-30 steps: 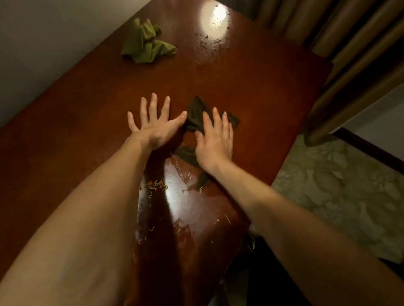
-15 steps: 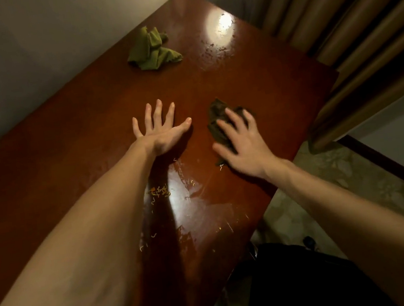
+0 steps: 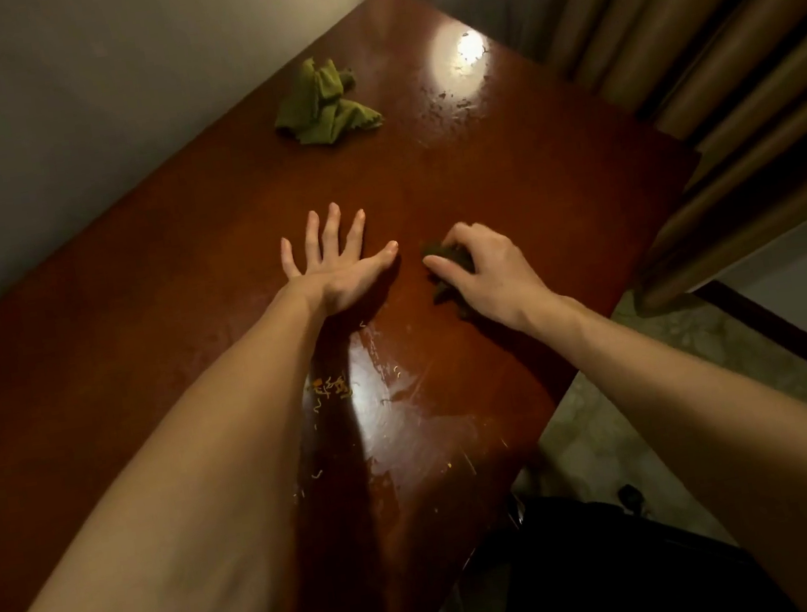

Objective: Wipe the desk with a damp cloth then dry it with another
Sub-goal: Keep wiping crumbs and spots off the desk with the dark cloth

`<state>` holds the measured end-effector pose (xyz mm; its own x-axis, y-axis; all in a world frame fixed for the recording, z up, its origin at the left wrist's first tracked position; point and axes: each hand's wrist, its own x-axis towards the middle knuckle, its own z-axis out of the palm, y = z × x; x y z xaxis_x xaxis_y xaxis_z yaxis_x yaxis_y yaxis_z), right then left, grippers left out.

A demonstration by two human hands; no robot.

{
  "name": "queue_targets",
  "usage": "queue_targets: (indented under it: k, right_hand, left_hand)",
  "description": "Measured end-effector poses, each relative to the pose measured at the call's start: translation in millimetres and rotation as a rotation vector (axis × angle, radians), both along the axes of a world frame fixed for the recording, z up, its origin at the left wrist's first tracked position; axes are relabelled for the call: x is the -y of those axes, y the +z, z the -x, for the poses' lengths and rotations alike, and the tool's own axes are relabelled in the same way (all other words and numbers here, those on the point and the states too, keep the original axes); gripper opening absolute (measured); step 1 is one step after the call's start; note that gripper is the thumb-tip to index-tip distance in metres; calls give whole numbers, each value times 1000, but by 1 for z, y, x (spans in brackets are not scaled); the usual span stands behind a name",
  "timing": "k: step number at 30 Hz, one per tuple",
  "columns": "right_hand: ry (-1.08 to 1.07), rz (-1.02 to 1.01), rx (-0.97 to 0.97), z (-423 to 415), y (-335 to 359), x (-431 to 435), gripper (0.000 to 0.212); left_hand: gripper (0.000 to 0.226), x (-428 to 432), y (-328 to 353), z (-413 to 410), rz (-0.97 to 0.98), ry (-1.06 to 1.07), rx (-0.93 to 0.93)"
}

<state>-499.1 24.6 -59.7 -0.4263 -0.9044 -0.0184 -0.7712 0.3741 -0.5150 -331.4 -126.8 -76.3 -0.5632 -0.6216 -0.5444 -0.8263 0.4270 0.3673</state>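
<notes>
A glossy red-brown wooden desk [image 3: 517, 170] fills the middle of the view. My right hand [image 3: 488, 275] is curled on a bunched dark green cloth [image 3: 446, 255] near the desk's right edge; most of the cloth is hidden under the fingers. My left hand [image 3: 334, 269] lies flat on the desk with fingers spread, just left of the cloth and holding nothing. A second, lighter olive-green cloth [image 3: 321, 104] lies crumpled at the far side of the desk, close to the wall.
Small yellow-orange crumbs [image 3: 332, 388] are scattered on the wet-looking near part of the desk. A pale wall [image 3: 76, 92] runs along the left. Brown curtains [image 3: 718, 54] hang at the right. A dark chair [image 3: 610, 577] stands below the near desk edge, over a patterned floor.
My right hand has gathered the spread dark cloth into a bunch and closed on it, shifting slightly right. My left hand has stayed flat on the desk.
</notes>
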Motion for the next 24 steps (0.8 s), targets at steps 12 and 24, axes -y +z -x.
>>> queue_targets:
  k: [12,24]
  right_hand:
    - [-155,23,176,53,-28,-24,44]
    - [221,109,208,-129,-30,-46,41]
  left_hand:
    - [84,-1,0,1,14,-7,-3]
    - [69,-2,-6,-2,17,32,-54]
